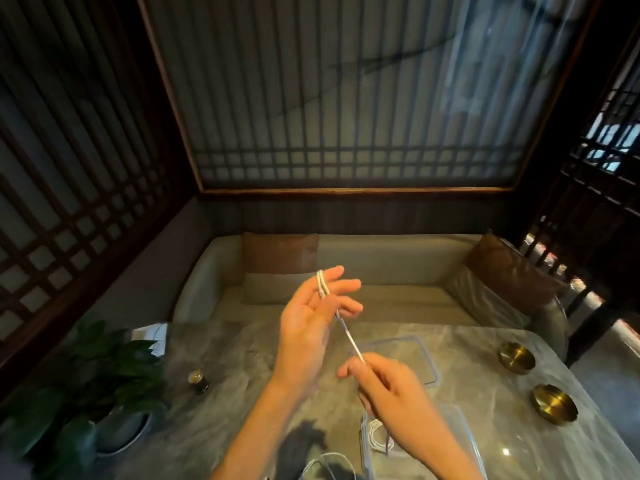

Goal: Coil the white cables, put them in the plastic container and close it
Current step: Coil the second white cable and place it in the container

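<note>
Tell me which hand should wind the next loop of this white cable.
Right, probably. The right hand pinches the free stretch of the white cable, taut, while the left hand carries the loops on straight fingers like a spool.

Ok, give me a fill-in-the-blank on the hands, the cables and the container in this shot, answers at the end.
1. The left hand has the white cable wound around its ____.
2. The right hand pinches that cable's free end, held ____ than the left hand.
3. The plastic container stands open; its lid lies on the ____.
4. The potted plant stands to the ____ of both hands.
Missing words: fingers; lower; table; left.
</note>
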A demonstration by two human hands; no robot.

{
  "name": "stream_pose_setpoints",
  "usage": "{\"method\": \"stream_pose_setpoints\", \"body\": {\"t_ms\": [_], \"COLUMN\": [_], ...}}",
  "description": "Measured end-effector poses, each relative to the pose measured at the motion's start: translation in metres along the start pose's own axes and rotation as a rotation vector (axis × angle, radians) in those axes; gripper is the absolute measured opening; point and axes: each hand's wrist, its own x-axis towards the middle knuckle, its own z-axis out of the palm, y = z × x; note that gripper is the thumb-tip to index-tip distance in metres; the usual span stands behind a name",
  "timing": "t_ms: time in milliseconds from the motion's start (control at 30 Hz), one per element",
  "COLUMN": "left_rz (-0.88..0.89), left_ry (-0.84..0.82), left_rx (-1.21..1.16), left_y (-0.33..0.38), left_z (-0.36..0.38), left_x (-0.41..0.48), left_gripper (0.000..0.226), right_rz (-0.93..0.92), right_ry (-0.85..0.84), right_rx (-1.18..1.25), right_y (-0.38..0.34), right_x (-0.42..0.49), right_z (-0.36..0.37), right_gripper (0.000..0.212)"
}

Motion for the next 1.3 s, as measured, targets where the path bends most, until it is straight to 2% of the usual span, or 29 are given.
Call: {"method": "stream_pose_setpoints", "body": {"t_ms": [67,133,167,233,300,433,500,600,733,833,900,967,1033,1100,1133,1200,1233,1300], "left_rz": [-0.003,-0.081,-0.111,-0.126,-0.087,-0.042,-0.073,-0.145,-0.160,-0.070,0.019,0.018,-0.065,-0.108,-0.104,-0.076,-0.081,-0.112], "left_ry": [-0.008,-0.151,-0.226,-0.293,-0.295,-0.300,-0.308,-0.331,-0.219,-0.070,0.018,-0.040,-0.209,-0.250,-0.229,-0.199,-0.211,-0.247], "left_rx": [0.271,0.435,0.485,0.492,0.434,0.376,0.336,0.107,-0.254,-0.171,0.108,0.447,0.603,0.528,0.445,0.316,0.260,0.106], "left_y": [-0.006,-0.018,-0.023,-0.029,-0.025,-0.009,-0.002,0.008,0.011,0.005,-0.001,-0.011,-0.025,-0.036,-0.039,-0.037,-0.034,-0.025], "left_z": [-0.004,-0.004,-0.006,-0.011,-0.011,0.001,0.006,0.008,0.002,-0.008,-0.018,-0.027,-0.029,-0.024,-0.020,-0.012,-0.008,0.000], "left_x": [0.000,-0.014,-0.022,-0.039,-0.050,-0.052,-0.053,-0.056,-0.046,-0.027,-0.012,-0.004,-0.010,-0.027,-0.036,-0.048,-0.051,-0.052], "left_gripper": [0.027,0.031,0.030,0.030,0.030,0.034,0.037,0.036,0.035,0.036,0.033,0.029,0.028,0.028,0.029,0.032,0.032,0.033], "right_rz": [-0.065,-0.203,-0.262,-0.340,-0.450,-0.677,-0.711,-0.580,-0.244,-0.029,0.027,-0.059,-0.236,-0.357,-0.375,-0.371,-0.367,-0.335], "right_ry": [-0.082,-0.168,-0.169,-0.045,0.096,0.168,0.254,0.284,0.128,-0.028,-0.128,-0.074,0.097,0.239,0.284,0.297,0.287,0.268], "right_rx": [-0.198,-0.542,-0.682,-0.778,-0.738,-0.466,-0.319,-0.130,0.156,0.158,0.095,-0.039,-0.281,-0.514,-0.495,-0.182,-0.025,0.140], "right_y": [-0.005,-0.015,-0.022,-0.034,-0.041,-0.041,-0.039,-0.038,-0.025,0.004,0.014,0.011,0.000,-0.014,-0.018,-0.020,-0.020,-0.019], "right_x": [-0.009,-0.011,-0.011,-0.006,0.001,0.017,0.025,0.042,0.044,0.021,0.004,-0.003,0.001,0.012,0.019,0.033,0.040,0.052], "right_z": [-0.001,-0.008,-0.014,-0.032,-0.050,-0.061,-0.062,-0.059,-0.009,0.024,0.028,0.021,0.003,-0.018,-0.028,-0.042,-0.045,-0.038], "right_gripper": [0.024,0.036,0.042,0.047,0.038,0.023,0.015,0.009,0.035,0.036,0.032,0.025,0.028,0.027,0.024,0.020,0.026,0.033]}}
